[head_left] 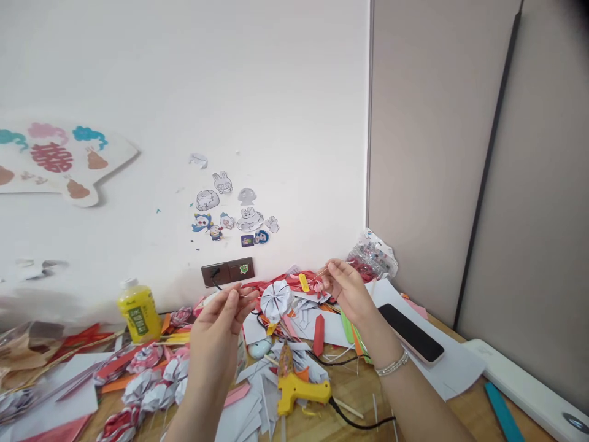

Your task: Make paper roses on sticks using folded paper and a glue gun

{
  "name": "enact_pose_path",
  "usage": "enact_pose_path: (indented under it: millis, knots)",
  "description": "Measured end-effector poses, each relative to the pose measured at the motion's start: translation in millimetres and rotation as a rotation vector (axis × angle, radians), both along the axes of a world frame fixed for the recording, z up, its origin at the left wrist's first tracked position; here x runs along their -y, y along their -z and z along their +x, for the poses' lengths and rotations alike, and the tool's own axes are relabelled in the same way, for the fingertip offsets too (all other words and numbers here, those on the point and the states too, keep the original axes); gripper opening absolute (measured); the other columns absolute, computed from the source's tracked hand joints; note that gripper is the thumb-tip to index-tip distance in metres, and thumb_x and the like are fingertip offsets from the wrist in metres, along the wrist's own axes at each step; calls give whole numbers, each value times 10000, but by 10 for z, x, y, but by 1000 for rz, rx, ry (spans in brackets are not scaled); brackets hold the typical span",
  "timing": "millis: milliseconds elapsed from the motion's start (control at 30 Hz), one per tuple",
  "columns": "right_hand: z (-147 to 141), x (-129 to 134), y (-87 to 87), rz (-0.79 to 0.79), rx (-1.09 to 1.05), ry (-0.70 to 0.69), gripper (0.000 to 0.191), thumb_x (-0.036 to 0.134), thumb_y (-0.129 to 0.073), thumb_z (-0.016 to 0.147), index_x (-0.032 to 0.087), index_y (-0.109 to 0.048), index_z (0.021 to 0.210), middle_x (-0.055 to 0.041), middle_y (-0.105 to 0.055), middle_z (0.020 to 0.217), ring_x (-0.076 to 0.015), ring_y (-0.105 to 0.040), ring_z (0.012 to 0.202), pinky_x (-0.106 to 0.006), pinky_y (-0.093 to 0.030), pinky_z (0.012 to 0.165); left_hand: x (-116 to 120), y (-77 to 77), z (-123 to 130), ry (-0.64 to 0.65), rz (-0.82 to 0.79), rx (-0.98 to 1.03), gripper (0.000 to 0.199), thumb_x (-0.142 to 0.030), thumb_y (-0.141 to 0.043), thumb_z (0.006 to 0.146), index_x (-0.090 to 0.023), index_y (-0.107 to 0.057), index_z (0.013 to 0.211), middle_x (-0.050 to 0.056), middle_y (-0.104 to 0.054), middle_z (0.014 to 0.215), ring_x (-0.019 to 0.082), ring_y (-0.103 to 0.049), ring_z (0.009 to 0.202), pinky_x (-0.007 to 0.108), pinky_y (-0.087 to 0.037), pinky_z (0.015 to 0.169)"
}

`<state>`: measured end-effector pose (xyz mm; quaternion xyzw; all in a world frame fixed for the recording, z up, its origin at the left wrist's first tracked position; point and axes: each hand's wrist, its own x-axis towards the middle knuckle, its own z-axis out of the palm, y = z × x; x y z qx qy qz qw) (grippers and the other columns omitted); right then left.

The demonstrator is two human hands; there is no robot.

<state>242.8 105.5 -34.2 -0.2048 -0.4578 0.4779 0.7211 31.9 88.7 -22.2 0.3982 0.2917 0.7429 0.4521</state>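
Both hands are raised over a cluttered wooden table. My left hand (229, 310) is pinched closed, thumb against fingers, on a thin strand that is hard to make out. My right hand (338, 279) pinches a thin stick or wire between thumb and fingertips. Between the hands, a round pleated white paper rosette (276, 301) shows, with red strips and a small yellow tag (304, 282) behind. Below them lies a yellow hot glue gun (301, 393) with a black cord.
A yellow bottle (138, 312) stands at the left beside folded paper flowers (156, 387). A black phone (411, 333) lies on white paper at the right, near a long white device (529, 387). Paper strips cover the middle. A wall and socket (227, 272) are behind.
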Motion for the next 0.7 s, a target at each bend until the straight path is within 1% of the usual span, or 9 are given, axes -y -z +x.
enact_pose_path:
  millis: [133, 233, 300, 400, 500, 567, 700]
  knots:
    - [44, 54, -53, 10, 70, 82, 280, 393, -761, 695, 179, -588, 745, -6, -659, 710, -92, -510, 543, -226, -442, 537, 65, -18, -7, -23, -20, -152, 285, -401, -786, 609, -179, -716, 774, 14, -729, 742, 139, -671, 706, 237, -555, 702]
    - [63, 107, -94, 16, 144, 122, 256, 386, -749, 704, 173, -622, 764, -5, -661, 691, -97, -527, 553, -234, -447, 556, 118, -53, -20, -13, -39, -288, 309, -409, -777, 617, -175, -734, 814, 36, -742, 739, 174, -681, 700, 293, -562, 720]
    - [55, 151, -123, 23, 210, 124, 241, 374, -741, 713, 161, -659, 792, -13, -662, 675, -109, -548, 572, -247, -455, 579, 150, -83, -19, 13, -45, -364, 319, -406, -779, 602, -165, -744, 809, 54, -743, 707, 206, -687, 693, 327, -565, 707]
    - [7, 223, -163, 40, 306, 105, 226, 352, -723, 735, 143, -698, 820, -33, -668, 674, -126, -570, 596, -263, -458, 599, 192, -118, 8, 39, 10, -568, 295, -431, -730, 626, -185, -755, 786, 55, -735, 655, 231, -682, 650, 344, -559, 640]
    - [-71, 284, -181, 73, 398, 106, 209, 342, -692, 757, 149, -709, 835, -24, -660, 681, -132, -578, 607, -271, -468, 610, 234, -118, 56, 65, 94, -807, 247, -437, -654, 672, -225, -759, 744, 41, -724, 598, 237, -670, 604, 336, -535, 583]
    - [-128, 316, -181, 94, 463, 113, 190, 329, -658, 778, 161, -707, 854, -13, -649, 684, -134, -579, 618, -273, -475, 618, 257, -98, 91, 66, 123, -896, 223, -407, -620, 698, -240, -760, 745, 30, -716, 573, 234, -662, 592, 326, -516, 582]
    - [-227, 377, -181, 88, 555, 131, 153, 277, -616, 799, 176, -709, 869, -7, -645, 684, -138, -576, 634, -262, -467, 610, 269, -45, 145, 23, 176, -1042, 243, -371, -549, 746, -245, -756, 762, 25, -702, 565, 224, -645, 581, 305, -479, 573]
